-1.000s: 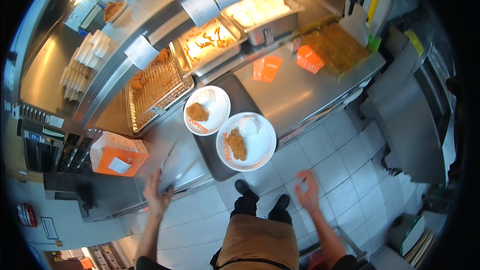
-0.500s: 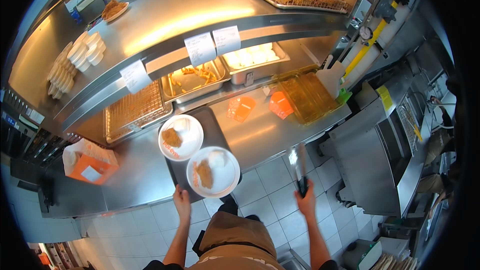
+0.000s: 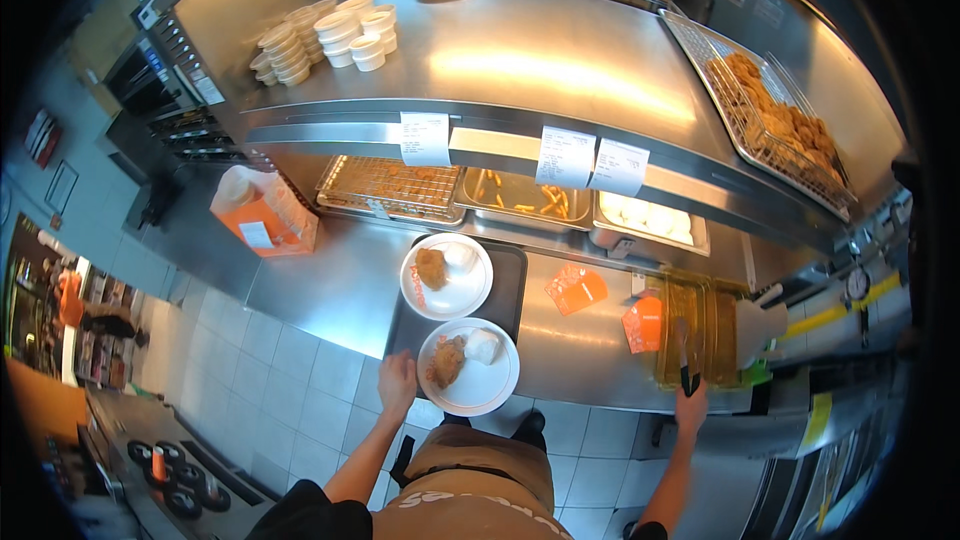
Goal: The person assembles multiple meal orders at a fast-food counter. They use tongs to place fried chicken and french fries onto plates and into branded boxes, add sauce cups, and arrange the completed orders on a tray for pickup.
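Observation:
My left hand (image 3: 397, 383) grips the near left corner of a dark serving tray (image 3: 510, 285), which juts past the counter's front edge. Two round white plates lie on it. The far plate (image 3: 470, 295) and the near plate (image 3: 490, 385) each carry a piece of fried chicken and a white scoop of food. With my right hand (image 3: 690, 406) closed around their dark handles, I hold metal tongs (image 3: 684, 348) over an amber-coloured pan (image 3: 716, 335). The tongs' tips are blurred; whether they hold anything cannot be told.
Orange cardboard sleeves (image 3: 576, 289) lie right of the tray. An orange-and-white bag (image 3: 262, 212) stands at left. Under the shelf are a wire rack (image 3: 390, 185), a pan of fries (image 3: 510, 202) and a pan of white food (image 3: 645, 220). Lidded cups (image 3: 340, 35) and a chicken basket (image 3: 780, 120) sit above.
The view has swung left. My right hand has brought the tongs from over the floor, in front of the counter, to the amber pan. My left hand stays at the tray's corner.

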`<action>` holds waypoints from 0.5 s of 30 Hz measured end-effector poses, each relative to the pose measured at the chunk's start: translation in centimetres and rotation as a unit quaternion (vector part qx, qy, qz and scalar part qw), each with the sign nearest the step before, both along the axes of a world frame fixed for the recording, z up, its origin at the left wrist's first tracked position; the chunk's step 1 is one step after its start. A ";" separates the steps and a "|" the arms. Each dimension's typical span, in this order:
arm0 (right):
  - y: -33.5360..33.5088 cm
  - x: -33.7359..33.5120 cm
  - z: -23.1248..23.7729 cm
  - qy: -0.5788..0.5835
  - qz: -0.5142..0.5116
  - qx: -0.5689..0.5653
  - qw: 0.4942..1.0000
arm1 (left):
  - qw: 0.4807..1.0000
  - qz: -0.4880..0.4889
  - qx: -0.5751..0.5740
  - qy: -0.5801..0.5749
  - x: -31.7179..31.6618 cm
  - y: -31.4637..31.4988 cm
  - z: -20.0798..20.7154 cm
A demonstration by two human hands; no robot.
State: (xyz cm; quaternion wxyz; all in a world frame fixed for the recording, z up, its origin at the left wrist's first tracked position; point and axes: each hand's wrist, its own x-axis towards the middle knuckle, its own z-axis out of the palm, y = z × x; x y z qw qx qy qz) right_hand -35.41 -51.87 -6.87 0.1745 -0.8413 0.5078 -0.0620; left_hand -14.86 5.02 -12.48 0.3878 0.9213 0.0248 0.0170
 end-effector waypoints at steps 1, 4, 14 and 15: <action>1.3 0.3 0.7 -0.039 0.014 0.021 0.999 | 0.999 0.015 -0.030 -0.003 -0.9 -1.3 2.3; 9.0 1.5 3.1 -0.206 0.077 0.042 0.975 | 0.967 -0.058 -0.242 0.063 -4.2 -8.7 7.4; 16.3 17.9 2.3 -0.270 0.325 0.502 0.755 | 0.822 0.079 -0.508 0.244 -5.3 -14.7 7.0; 16.1 22.5 0.8 -0.287 0.301 0.510 0.753 | 0.877 0.073 -0.403 0.250 -4.8 -11.9 7.6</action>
